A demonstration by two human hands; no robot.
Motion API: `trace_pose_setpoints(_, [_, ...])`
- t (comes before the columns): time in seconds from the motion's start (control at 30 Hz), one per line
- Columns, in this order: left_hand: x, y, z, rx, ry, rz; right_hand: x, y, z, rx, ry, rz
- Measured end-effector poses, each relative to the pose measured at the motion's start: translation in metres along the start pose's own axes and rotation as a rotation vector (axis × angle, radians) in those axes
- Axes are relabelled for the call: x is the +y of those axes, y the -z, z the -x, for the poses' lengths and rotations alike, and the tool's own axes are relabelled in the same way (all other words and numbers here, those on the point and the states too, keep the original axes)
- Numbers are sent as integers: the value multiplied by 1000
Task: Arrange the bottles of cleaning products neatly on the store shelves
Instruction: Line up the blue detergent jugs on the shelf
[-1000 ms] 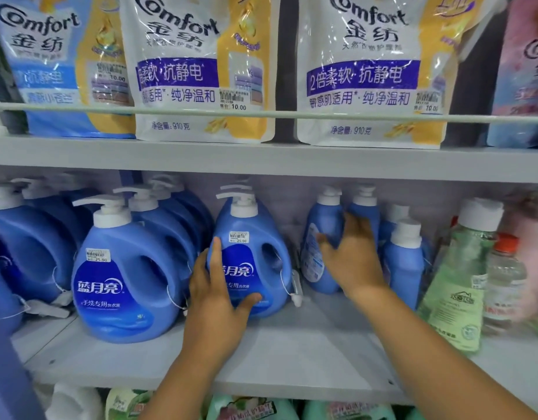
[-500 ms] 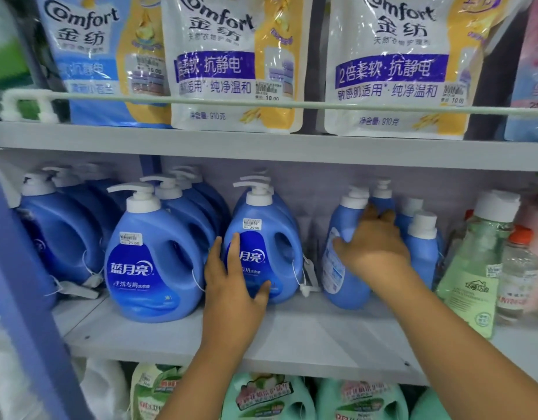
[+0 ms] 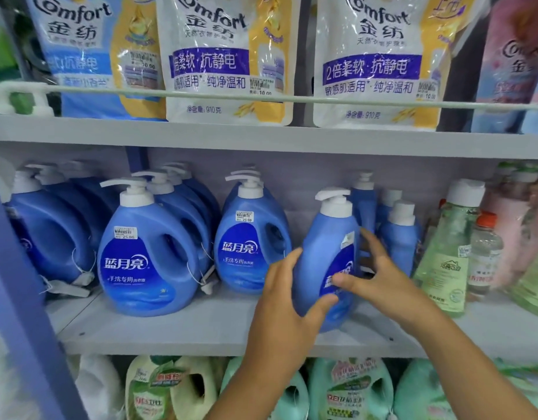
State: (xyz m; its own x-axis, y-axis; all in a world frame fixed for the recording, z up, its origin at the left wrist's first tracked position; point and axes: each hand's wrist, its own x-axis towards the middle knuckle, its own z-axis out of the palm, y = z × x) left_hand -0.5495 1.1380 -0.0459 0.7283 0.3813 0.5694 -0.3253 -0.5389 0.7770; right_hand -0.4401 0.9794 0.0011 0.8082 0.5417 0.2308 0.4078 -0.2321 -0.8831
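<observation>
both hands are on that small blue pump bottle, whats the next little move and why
Probably stand the small blue pump bottle upright on the shelf and turn its label forward: left hand and right hand hold it tilted, label angled right.

Bright, even light – glare on the refill pouches (image 3: 228, 56) – edges bowed and blurred.

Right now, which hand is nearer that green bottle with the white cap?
Right. The right hand is just left of the green bottle; the left hand grips the small blue bottle farther left.

Blue pump bottle (image 3: 325, 256), white cap; grey shelf (image 3: 177, 328)
</observation>
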Motion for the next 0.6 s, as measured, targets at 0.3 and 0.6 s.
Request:
trace_pose_setpoints(0.3, [-20,56,3,299,-74,-337,-6,-78,4,86,161,85])
trace_pose_setpoints(0.6, [-27,61,-14,332,10,-548,3,-9,-60,614,91,365])
